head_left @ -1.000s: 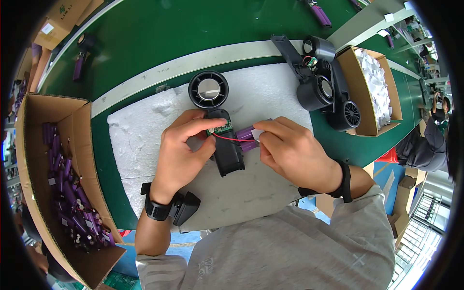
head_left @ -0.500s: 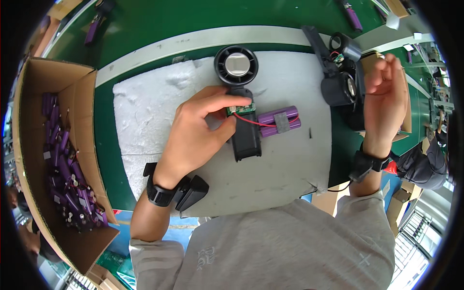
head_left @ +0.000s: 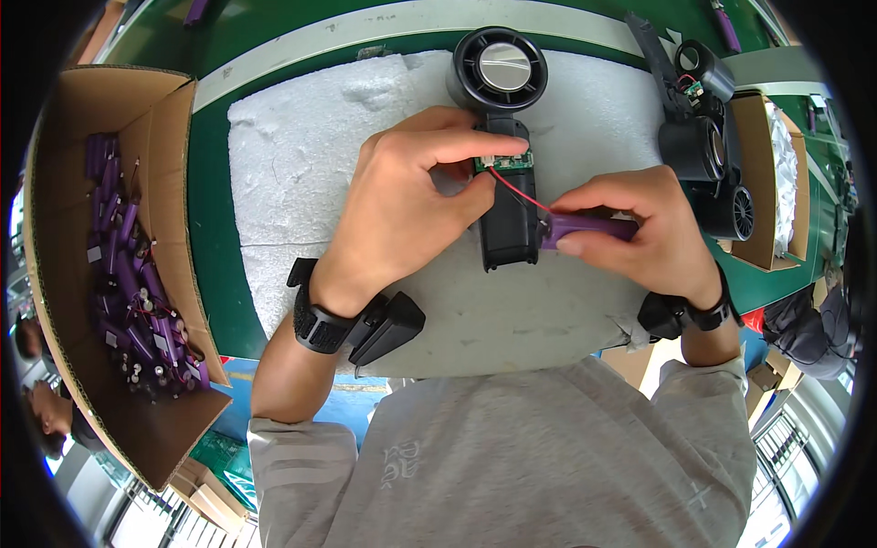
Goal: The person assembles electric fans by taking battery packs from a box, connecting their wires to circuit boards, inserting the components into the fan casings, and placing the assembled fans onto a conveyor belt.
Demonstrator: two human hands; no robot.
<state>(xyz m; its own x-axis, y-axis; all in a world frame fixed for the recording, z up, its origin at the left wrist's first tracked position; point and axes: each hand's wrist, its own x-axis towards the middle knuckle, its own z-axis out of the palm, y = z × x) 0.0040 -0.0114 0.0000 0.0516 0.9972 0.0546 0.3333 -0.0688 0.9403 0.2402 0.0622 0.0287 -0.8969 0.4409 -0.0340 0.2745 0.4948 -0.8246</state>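
A black handheld fan [head_left: 510,219] lies on the white foam sheet, its round head [head_left: 498,68] pointing away from me and its handle open. My left hand [head_left: 402,187] is closed on it, index finger and thumb pressed at the small green circuit board [head_left: 517,162] in the upper handle. A red wire [head_left: 521,189] runs from the board to a purple battery pack [head_left: 589,226]. My right hand [head_left: 644,224] pinches that pack between thumb and fingers, just right of the handle. Its fingers partly cover the pack.
At left stands a cardboard box [head_left: 164,274] with many purple battery packs [head_left: 137,274]. More black fan parts [head_left: 699,146] lie at the right, beside another cardboard box [head_left: 754,183]. The foam sheet [head_left: 301,164] covers the green table [head_left: 219,301]; a pale strip [head_left: 384,32] crosses behind it.
My right hand has come down leftward from the raised position at the right and taken hold of the battery pack. My left hand stays at the circuit board. The whole view has shifted somewhat.
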